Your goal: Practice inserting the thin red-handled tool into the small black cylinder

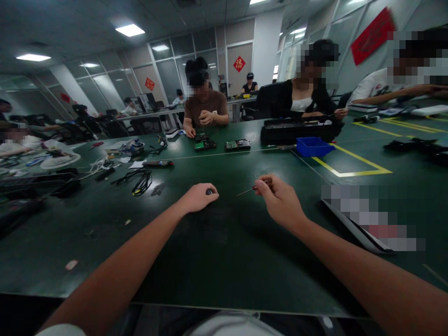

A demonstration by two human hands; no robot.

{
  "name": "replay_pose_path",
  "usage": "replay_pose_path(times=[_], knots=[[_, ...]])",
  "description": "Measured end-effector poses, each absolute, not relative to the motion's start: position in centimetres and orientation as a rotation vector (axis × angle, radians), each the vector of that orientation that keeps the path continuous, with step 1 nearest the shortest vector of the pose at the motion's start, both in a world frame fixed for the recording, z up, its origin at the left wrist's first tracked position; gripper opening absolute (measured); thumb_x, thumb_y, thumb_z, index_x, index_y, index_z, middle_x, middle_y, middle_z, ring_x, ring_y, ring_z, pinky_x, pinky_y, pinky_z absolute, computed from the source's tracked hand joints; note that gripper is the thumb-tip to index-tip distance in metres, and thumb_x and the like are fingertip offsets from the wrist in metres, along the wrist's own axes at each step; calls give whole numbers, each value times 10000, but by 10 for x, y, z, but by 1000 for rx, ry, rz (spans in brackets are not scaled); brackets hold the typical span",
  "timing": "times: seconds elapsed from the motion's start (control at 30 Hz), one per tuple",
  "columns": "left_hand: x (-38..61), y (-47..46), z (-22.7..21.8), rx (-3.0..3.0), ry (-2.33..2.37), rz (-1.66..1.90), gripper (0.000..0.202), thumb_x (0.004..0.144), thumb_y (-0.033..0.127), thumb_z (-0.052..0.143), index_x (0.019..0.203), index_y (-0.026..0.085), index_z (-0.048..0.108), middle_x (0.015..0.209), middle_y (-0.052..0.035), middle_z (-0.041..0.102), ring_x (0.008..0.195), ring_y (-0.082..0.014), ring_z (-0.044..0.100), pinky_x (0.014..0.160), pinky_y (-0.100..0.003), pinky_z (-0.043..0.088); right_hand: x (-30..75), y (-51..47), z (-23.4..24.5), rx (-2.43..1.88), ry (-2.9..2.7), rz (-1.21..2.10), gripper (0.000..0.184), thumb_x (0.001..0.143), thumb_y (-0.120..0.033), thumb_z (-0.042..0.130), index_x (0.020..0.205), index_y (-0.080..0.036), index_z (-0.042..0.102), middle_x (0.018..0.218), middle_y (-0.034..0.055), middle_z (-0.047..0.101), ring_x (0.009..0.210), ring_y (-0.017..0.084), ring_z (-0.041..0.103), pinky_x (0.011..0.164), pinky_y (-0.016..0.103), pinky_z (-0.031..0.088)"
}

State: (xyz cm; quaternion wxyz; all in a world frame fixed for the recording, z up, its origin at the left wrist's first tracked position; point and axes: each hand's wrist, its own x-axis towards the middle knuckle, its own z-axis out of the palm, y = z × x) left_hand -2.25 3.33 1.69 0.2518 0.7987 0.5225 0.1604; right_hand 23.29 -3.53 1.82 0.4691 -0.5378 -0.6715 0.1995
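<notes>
My right hand [278, 198] is closed around the handle of a screwdriver [254, 187]; its thin shaft points left, a little above the green tabletop [217, 261]. To the left of it, my left hand [199, 197] rests low at the table with its fingers curled around a small dark object [209, 192]. Most of that object is hidden by the fingers, so its kind cannot be made out. A gap separates the screwdriver tip from my left hand.
Circuit boards [205, 145] and a hard drive [238, 144] lie before a person [206, 107] across the table. Black cables [136, 179] are at left. A blue bin [314, 146] stands by a black casing [297, 130]. A pixelated flat item [367, 224] lies at right.
</notes>
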Motion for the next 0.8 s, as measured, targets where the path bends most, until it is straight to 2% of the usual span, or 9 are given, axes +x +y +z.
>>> replay_pose_path(times=[0.13, 0.23, 0.33, 0.4, 0.5, 0.6, 0.8], knots=[[-56, 41, 25, 1659, 1356, 683, 236, 824, 370, 618, 905, 152, 654, 789, -48, 636, 547, -110, 487, 466, -215, 313, 233, -35, 18, -1319, -1647, 498, 297, 985, -447, 472, 996, -201, 638, 850, 66, 735, 818, 227, 700, 723, 361, 494], [-89, 44, 30, 1371, 1253, 884, 291, 763, 395, 706, 878, 154, 591, 767, -10, 552, 506, -74, 430, 406, -179, 223, 233, -34, 17, -1310, -1651, 487, 298, 986, -448, 470, 989, -203, 640, 837, 62, 731, 807, 225, 699, 717, 359, 492], [-122, 44, 36, 1227, 1247, 1056, 353, 687, 325, 808, 861, 152, 554, 729, 25, 482, 505, -57, 408, 405, -158, 221, 234, -34, 17, -1308, -1656, 489, 297, 987, -448, 468, 985, -205, 638, 837, 61, 728, 809, 227, 698, 717, 358, 495], [-143, 40, 41, 1147, 1277, 1161, 308, 712, 261, 794, 856, 145, 547, 725, 28, 483, 511, -54, 409, 413, -158, 236, 234, -34, 17, -1318, -1660, 498, 307, 989, -458, 463, 991, -205, 638, 848, 65, 730, 815, 229, 698, 713, 359, 496], [-173, 30, 51, 1004, 1310, 1279, 155, 869, 253, 662, 875, 145, 549, 736, 31, 523, 530, -56, 429, 434, -164, 261, 234, -34, 17, -1320, -1662, 502, 322, 987, -474, 462, 992, -206, 641, 845, 65, 730, 813, 231, 698, 706, 360, 498], [-201, 16, 62, 860, 1387, 1405, 178, 984, 287, 519, 872, 152, 546, 687, 51, 543, 530, -54, 432, 460, -166, 278, 234, -33, 15, -1316, -1667, 498, 317, 986, -470, 465, 983, -209, 644, 837, 67, 729, 805, 233, 698, 693, 359, 500], [-264, -8, 72, 659, 1662, 1616, 268, 1006, 219, 370, 768, 153, 475, 541, 73, 527, 475, -64, 413, 499, -181, 315, 232, -33, 16, -1314, -1682, 494, 307, 984, -459, 469, 976, -205, 641, 835, 64, 725, 791, 228, 694, 702, 363, 499]])
